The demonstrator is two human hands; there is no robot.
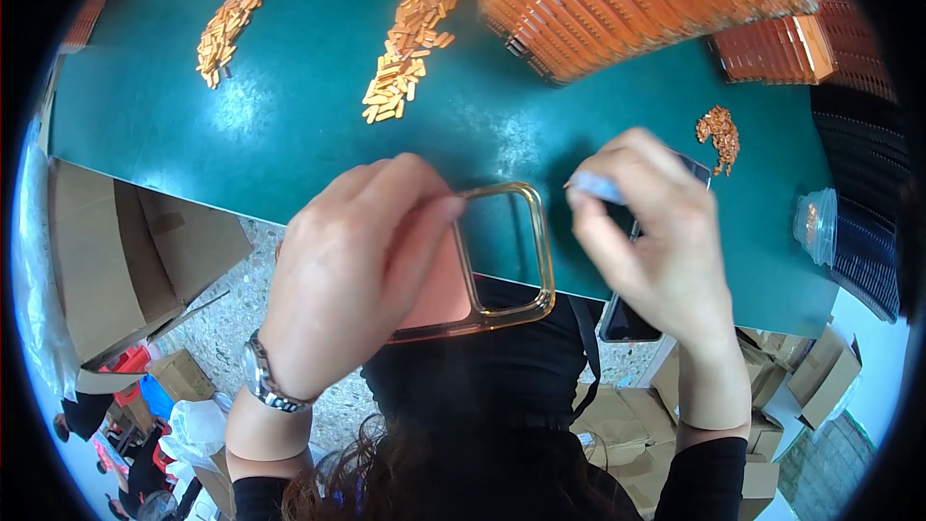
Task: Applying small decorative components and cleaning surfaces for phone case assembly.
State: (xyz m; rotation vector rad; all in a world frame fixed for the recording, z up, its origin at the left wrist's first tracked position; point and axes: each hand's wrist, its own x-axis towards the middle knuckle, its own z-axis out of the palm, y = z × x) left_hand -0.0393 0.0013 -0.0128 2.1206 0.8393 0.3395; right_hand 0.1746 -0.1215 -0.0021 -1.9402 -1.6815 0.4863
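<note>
My left hand (333, 241) is closed on a phone case with a clear amber rim (546, 265) and a pink back panel. The case has a large rounded camera opening at its right end, through which the green table shows. Fingers and thumb cover the case's left part. To the right of the case and apart from it, my right hand (666, 232) is pinched, slightly blurred. A pale bluish cover (598, 186) sits on its index finger. A tiny orange speck shows at the fingertips, too small to name. A dark phone (629, 324) lies partly hidden beneath this hand.
Small orange pieces lie in piles (231, 24) (410, 39) on the green table (299, 116), with a smaller brown-orange heap (720, 140) at right. Tall stacked orange trays (637, 5) stand at the back. A clear plastic cup (817, 227) and black trays (863, 241) edge the right. Cardboard boxes (121, 251) stand below left.
</note>
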